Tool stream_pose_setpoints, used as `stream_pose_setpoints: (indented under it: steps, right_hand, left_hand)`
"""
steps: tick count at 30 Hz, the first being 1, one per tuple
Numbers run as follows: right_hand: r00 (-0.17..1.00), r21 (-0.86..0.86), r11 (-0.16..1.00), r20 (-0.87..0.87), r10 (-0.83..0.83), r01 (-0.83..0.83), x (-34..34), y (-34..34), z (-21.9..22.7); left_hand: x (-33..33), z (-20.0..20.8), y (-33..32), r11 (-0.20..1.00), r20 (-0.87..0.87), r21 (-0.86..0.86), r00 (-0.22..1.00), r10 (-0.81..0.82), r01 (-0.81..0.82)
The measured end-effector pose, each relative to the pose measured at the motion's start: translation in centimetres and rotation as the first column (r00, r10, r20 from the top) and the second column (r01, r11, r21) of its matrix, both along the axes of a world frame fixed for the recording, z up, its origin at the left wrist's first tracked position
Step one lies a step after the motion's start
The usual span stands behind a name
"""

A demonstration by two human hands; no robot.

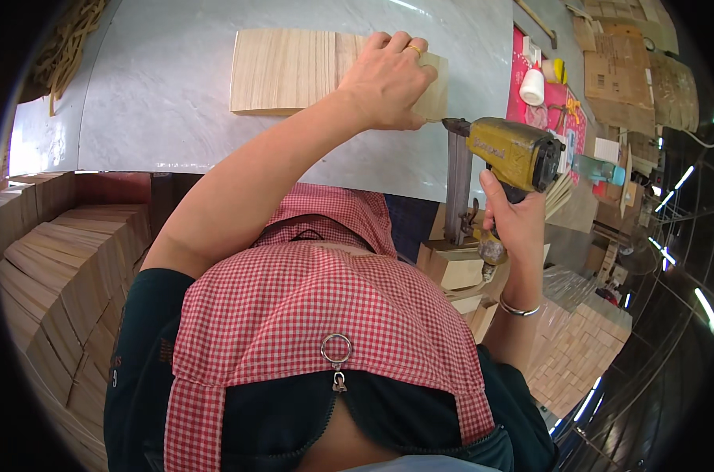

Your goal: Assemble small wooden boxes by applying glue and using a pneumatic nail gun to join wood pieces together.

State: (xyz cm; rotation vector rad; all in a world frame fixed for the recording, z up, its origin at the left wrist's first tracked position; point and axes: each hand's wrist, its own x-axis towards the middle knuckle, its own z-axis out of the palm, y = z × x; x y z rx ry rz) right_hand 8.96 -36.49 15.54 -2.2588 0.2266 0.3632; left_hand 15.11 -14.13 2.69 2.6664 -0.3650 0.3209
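Observation:
On the grey table lies a pale wooden piece point(284, 72) made of flat boards, with a step between its left and middle sections. My left hand point(390, 79) is closed over its right part, fingers at the far edge and thumb at the near edge. A ring is on one finger. My right hand point(516, 212) is wrapped round the grip of a yellow and black air nail gun point(503, 148). The gun's dark nose points left, close to the near right corner of the wood; whether it touches I cannot tell.
A grey marbled table point(160, 94) spreads under the work. At right lie a white bottle point(532, 88), a yellow tape roll point(559, 71) and a hammer point(542, 23). Wooden boards point(66, 275) are stacked at left, more blocks point(585, 346) at right. Cardboard boxes point(621, 79) stand far right.

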Motion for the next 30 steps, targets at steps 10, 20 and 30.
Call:
stream_pose_setpoints:
  steps: [10, 20, 30]
  right_hand:
    - [0.999, -0.017, 0.999, -0.014, 0.038, -0.038, 0.6, 0.7, 0.3]
    - [0.979, -0.147, 0.972, -0.121, 0.167, -0.184, 2.3, 0.7, 1.4]
    - [0.985, -0.062, 0.984, 0.046, 0.169, -0.166, 0.8, 0.8, 1.6]
  left_hand:
    - [-0.1, -0.7, 0.2, 1.0, 0.048, 0.0, 0.999, 0.009, -0.009]
    - [-1.1, -1.2, 2.1, 0.998, 0.164, 0.065, 0.986, -0.016, 0.006]
    - [-9.1, 3.7, 15.3, 0.996, -0.112, 0.09, 0.993, 0.039, -0.029]
